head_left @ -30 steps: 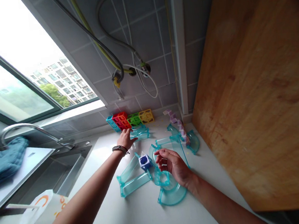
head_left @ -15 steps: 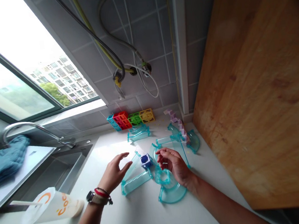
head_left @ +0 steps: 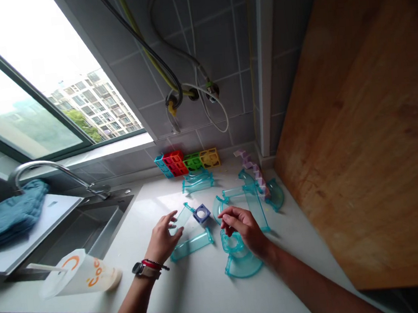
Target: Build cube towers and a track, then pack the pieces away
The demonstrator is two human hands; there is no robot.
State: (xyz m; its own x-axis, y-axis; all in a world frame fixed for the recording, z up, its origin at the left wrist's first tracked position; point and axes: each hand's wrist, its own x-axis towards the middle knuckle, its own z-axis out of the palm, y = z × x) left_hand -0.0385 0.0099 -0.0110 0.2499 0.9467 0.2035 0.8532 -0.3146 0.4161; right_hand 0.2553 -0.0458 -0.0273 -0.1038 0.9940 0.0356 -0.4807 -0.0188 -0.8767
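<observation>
A small purple block [head_left: 201, 214] with a round hole in its top face stands on the counter between my hands, touched by neither. My left hand [head_left: 164, 237] is open to its left, fingers apart, over one end of a clear teal track piece [head_left: 182, 219]. Below the block lies another straight teal track piece [head_left: 192, 245]. My right hand [head_left: 244, 227] hovers right of the block with loosely curled fingers; I see nothing in it. Under and beside it are a square teal piece with a round hole [head_left: 231, 242] and a curved teal track piece [head_left: 245, 266].
Blue, red, green and yellow blocks [head_left: 187, 162] line the wall, with wavy teal pieces [head_left: 197, 182] before them. A pink zigzag piece [head_left: 259, 178] lies at the right near a wooden board [head_left: 344, 162]. On the left are a drink cup [head_left: 83, 274] and a sink [head_left: 90, 233].
The purple block has turned: its hole now faces up, where a paler side with a dark round opening showed before. Both hands stay near it. The view has shifted slightly.
</observation>
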